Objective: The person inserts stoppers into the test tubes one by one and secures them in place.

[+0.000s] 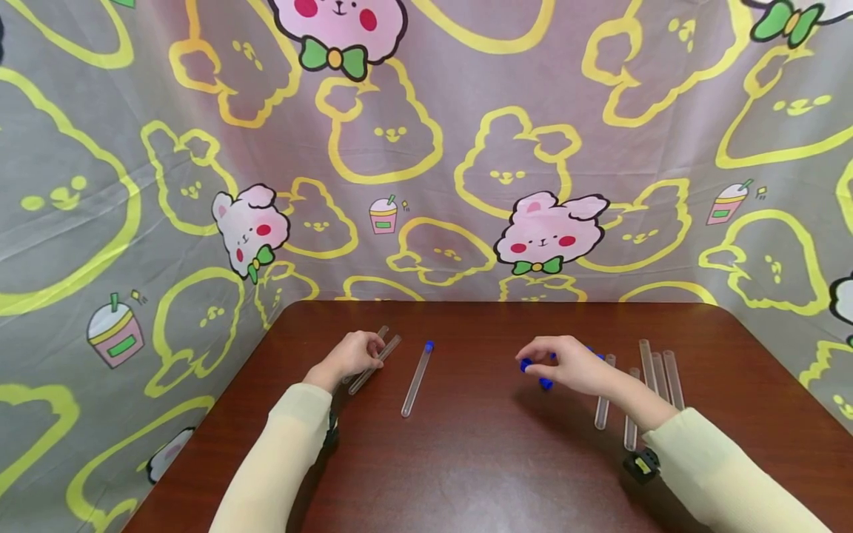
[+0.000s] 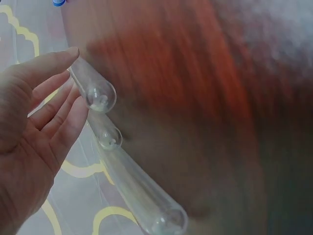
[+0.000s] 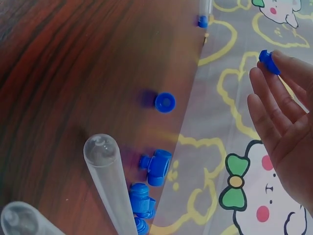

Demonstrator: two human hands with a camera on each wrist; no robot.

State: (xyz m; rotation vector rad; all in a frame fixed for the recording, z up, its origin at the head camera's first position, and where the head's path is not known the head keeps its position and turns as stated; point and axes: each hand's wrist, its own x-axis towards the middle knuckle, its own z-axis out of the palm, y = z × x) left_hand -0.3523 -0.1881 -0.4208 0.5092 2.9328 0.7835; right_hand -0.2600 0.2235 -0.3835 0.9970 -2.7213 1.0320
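Observation:
On the left side, my left hand [image 1: 352, 357] pinches a clear test tube [image 2: 95, 90] between thumb and fingers, its rounded end towards the wrist camera. Two more clear tubes [image 2: 142, 191] lie beneath or beside it in the left wrist view. My right hand [image 1: 571, 364] holds a small blue cap [image 3: 268, 61] between thumb and fingertips, above the table. Between the hands lies a tube [image 1: 416, 383] with a blue cap [image 1: 429, 346] on its far end. Loose blue caps [image 3: 165, 102] lie below the right hand, partly hidden by it in the head view.
Several uncapped clear tubes [image 1: 673, 377] lie on the right of the brown table [image 1: 453, 474], some partly behind the right forearm. A patterned curtain [image 1: 426, 148] stands along the table's back and sides.

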